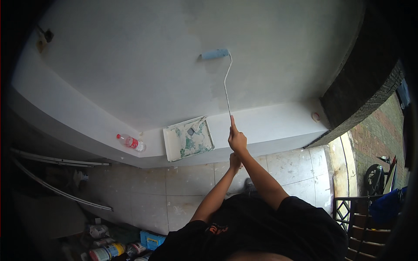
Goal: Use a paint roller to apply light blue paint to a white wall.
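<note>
Pale wall [130, 65]; left hand [235, 162] and right hand [237, 141] grip roller [216, 54].

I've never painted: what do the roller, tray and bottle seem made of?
Roller sleeve: probably fabric, matt, without shine.
Frame: likely metal, whitish, a thin bent rod.
Tray: perhaps plastic, thin pale rim; smears hide its finish.
Bottle: likely glossy plastic, transparent.

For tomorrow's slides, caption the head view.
Paint roller against a grey wall, right hand gripping it, left hand just below; tray and bottle on the ledge.
</note>
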Motion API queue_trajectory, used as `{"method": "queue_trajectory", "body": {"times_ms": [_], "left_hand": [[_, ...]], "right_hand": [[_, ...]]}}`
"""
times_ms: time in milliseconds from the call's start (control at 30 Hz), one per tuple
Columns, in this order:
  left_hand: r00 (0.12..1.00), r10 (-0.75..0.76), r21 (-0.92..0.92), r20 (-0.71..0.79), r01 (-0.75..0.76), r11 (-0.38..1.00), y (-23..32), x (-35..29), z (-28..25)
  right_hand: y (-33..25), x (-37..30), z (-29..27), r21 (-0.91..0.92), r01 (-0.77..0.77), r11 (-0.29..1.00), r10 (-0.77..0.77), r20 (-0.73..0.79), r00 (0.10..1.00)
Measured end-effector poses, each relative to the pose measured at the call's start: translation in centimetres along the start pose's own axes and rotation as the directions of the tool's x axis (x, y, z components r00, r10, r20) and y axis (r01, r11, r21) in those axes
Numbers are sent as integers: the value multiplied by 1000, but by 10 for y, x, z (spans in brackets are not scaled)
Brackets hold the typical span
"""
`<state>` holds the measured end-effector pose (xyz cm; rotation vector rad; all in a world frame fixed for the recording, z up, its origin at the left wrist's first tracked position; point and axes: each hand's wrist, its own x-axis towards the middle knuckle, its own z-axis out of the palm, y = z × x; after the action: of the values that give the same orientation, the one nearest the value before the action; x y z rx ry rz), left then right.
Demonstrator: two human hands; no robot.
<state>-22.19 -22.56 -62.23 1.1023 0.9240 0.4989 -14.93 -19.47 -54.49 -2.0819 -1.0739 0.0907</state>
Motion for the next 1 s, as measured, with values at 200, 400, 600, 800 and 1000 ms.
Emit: {"method": "queue_trajectory", "body": {"times_ms": [200,400,600,800,1000], "left_hand": [[990,-128,-20,-59,127,992,-25,-20,-3],[995,91,22,-49,-90,996,30,15,2],[999,-35,15,-29,35,999,-2,4,-2],[990,-77,-2,-120,78,997,-4,-11,-3],[994,110,21,-23,-109,994,-5,16,-12]], "right_hand": [[10,-27,8,-65,-69,995,76,108,991],[-22,25,-16,-22,7,1000,-6,12,1000],[2,2,3,-12,28,1000,-28,-12,1000],[2,-5,10,-24,-24,999,25,40,999],[-5,14,5,-4,115,993,-115,-83,990]]}}
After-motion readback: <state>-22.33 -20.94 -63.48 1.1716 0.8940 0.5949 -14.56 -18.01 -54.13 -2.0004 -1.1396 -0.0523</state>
